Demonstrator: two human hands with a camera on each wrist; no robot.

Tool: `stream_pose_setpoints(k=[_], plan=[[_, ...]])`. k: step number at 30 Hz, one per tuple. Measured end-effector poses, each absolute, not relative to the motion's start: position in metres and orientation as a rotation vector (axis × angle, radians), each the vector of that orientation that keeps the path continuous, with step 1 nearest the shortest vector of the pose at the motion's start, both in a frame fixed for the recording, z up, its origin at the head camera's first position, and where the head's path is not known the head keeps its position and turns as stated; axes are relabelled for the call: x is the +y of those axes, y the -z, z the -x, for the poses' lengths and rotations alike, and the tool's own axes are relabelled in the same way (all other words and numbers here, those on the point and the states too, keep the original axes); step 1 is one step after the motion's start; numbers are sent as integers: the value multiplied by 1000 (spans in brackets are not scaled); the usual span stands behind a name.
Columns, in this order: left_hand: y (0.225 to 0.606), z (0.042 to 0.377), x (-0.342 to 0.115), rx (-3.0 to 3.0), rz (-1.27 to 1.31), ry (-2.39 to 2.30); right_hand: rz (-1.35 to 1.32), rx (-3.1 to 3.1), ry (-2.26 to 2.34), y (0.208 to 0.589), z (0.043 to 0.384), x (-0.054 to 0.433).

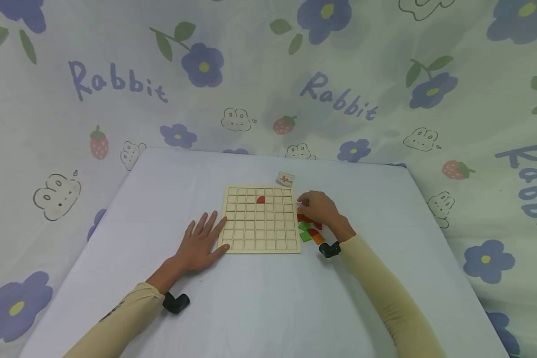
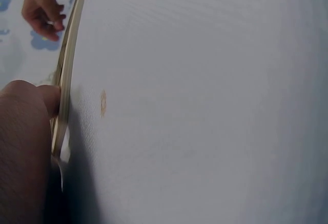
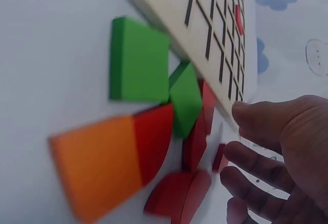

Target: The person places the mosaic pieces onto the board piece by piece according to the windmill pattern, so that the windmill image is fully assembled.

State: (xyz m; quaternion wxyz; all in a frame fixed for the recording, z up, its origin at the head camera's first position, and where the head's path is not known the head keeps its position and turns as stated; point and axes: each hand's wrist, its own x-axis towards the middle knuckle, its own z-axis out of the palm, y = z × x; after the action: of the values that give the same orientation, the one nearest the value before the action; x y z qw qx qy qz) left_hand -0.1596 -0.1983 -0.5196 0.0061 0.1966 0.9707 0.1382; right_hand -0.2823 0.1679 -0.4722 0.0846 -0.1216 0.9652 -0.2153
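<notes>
A square wooden grid board (image 1: pixel 243 224) lies on the table, with one red quarter-round piece (image 1: pixel 261 200) in a cell of an upper row. My left hand (image 1: pixel 200 247) rests spread at the board's left edge, index finger and thumb touching it. Beyond the board's right edge, my right hand (image 1: pixel 317 206) hovers over loose pieces, its fingers loosely bent. In the right wrist view, its thumb is near the board's edge and its fingertips are close to a small red piece (image 3: pixel 219 157); nothing shows between thumb and fingers. Green squares (image 3: pixel 143 62) and an orange piece (image 3: pixel 100 165) lie nearby.
Behind the board's top right corner sits a small pale block with red markings (image 1: pixel 286 179). More red pieces (image 3: pixel 177 193) lie beside the board. A white cloth covers the table (image 1: pixel 259 303), and a patterned curtain (image 1: pixel 250 74) hangs around it.
</notes>
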Motion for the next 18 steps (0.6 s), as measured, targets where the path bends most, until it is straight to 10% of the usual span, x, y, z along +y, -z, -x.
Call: stream_pose_setpoints(k=[18], plan=[[514, 157, -195, 3056, -617, -445, 390, 2747, 682, 473, 251, 204]])
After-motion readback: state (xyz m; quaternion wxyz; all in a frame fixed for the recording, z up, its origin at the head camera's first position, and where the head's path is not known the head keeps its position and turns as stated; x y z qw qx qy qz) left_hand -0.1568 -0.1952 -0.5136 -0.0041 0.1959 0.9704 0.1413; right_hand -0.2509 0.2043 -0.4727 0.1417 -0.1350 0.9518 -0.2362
